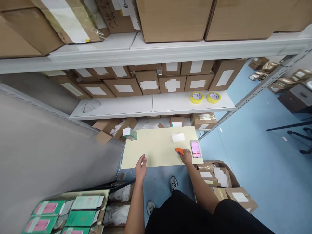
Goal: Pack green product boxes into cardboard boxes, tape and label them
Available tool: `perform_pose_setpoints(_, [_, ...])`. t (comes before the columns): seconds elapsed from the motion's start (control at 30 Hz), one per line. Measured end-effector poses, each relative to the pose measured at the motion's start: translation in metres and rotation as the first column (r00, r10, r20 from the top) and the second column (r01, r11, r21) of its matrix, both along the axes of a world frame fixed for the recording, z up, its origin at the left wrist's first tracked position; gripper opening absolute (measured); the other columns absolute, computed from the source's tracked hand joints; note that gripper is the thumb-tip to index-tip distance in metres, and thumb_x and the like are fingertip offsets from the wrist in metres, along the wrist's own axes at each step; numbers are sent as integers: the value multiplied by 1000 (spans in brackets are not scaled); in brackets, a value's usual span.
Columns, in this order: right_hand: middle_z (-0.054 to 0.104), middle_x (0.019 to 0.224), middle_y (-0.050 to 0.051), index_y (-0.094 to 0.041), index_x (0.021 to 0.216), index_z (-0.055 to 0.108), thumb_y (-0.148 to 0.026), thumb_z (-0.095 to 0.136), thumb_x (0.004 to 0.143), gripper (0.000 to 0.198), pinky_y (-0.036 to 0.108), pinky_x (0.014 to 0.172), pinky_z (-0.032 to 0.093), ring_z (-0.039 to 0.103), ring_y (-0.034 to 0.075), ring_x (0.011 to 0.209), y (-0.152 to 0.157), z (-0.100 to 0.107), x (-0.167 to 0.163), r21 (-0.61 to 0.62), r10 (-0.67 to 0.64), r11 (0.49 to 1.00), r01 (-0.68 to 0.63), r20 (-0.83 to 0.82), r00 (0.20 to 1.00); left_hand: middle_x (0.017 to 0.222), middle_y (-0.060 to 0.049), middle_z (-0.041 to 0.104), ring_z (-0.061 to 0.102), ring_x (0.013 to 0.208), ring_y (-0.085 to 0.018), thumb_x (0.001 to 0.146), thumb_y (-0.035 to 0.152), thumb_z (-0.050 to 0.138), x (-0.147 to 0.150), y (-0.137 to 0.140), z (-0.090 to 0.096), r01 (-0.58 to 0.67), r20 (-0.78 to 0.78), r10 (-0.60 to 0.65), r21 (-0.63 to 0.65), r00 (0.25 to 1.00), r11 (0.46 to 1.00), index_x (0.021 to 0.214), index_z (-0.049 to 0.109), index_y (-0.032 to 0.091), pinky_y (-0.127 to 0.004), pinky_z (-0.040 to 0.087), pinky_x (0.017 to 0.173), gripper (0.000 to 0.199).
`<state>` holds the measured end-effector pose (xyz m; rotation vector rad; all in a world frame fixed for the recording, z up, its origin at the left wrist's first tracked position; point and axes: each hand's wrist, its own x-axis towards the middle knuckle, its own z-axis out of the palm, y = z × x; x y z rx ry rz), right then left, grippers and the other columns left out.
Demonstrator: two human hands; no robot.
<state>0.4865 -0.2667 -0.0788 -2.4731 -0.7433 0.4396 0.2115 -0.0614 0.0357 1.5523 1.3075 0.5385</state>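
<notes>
My right hand is closed around an orange box cutter at the right side of the cream tabletop. My left hand hovers at the table's front edge with nothing in it, its fingers loosely curved and the thumb apart. A small green box with a white top stands at the back left corner. White paper slips lie near the back right. Just right of my right hand is a pink phone-like rectangle, partly blurred.
Two rolls of yellow tape and a clear looped item sit on the shelf behind the table. Labelled cartons line that shelf. Green packages lie at lower left. A large carton of boxes stands on the floor at right.
</notes>
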Motion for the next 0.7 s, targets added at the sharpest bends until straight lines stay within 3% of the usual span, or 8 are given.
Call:
perform_pose_setpoints(0.13, [75, 113, 16, -16, 119, 72, -21, 57, 86, 37, 41, 96, 51, 66, 32, 114, 15, 22, -9, 53, 51, 997, -53, 31, 998, 142, -12, 67, 59, 136, -28, 98, 57, 56, -3, -4, 18, 7, 23, -8, 31, 1000, 999, 131, 69, 24, -44, 47, 115, 48])
perform_pose_setpoints(0.3, [70, 130, 16, -15, 132, 66, -30, 53, 90, 46, 48, 106, 50, 61, 33, 123, 57, 57, -30, 263, 131, 954, -143, 66, 989, 144, -12, 66, 58, 138, -28, 99, 55, 55, -38, -19, 33, -93, 65, 87, 85, 994, 992, 133, 69, 23, -46, 45, 117, 48])
perform_pose_setpoints(0.5, [62, 145, 16, -14, 139, 63, -37, 45, 98, 50, 51, 119, 42, 54, 31, 138, 110, 104, -102, 417, 373, 836, -358, 49, 927, 145, -12, 65, 57, 139, -27, 100, 53, 53, -126, -46, 38, -291, 117, 278, 113, 953, 950, 136, 67, 21, -45, 40, 121, 49])
perform_pose_setpoints(0.7, [59, 150, 14, -17, 145, 60, -39, 42, 102, 52, 50, 123, 39, 51, 28, 144, 128, 142, -214, 464, 655, 643, -610, 81, 751, 146, -13, 64, 56, 140, -28, 97, 59, 55, -226, -91, 40, -486, 217, 450, 157, 866, 860, 139, 64, 21, -45, 42, 120, 57])
